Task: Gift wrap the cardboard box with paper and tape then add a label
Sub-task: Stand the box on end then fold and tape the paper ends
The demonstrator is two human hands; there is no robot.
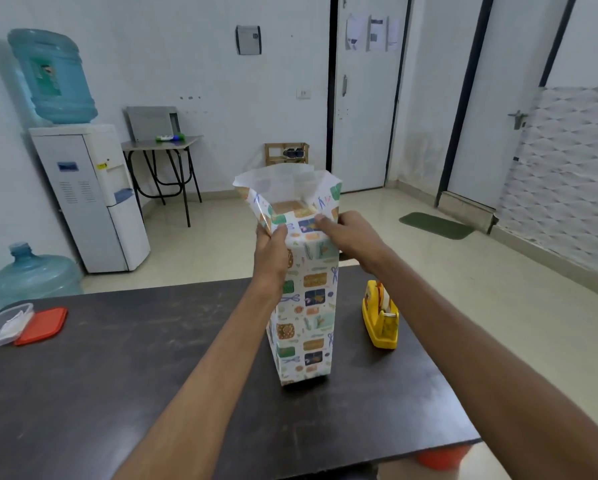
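- Dark surface [117, 375] in a white-walled room, with a water dispenser [89, 195] far behind and left of the box.
- The wrapped cardboard box [304, 323] stands on end mid-surface. Its paper [280, 183] rises as an open collar above the top, likely so that end can be folded shut.
- The left hand [271, 258] grips the box's upper left corner, fingers curled onto the paper to steady it.
- The right hand [353, 237] pinches the near flap at the top, fingers closed on the paper, apparently creasing it inward.
- A yellow tape dispenser [380, 317] sits just right of the box, handy for sealing.

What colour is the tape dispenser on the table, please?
Yellow tape dispenser, clearest in the head view.
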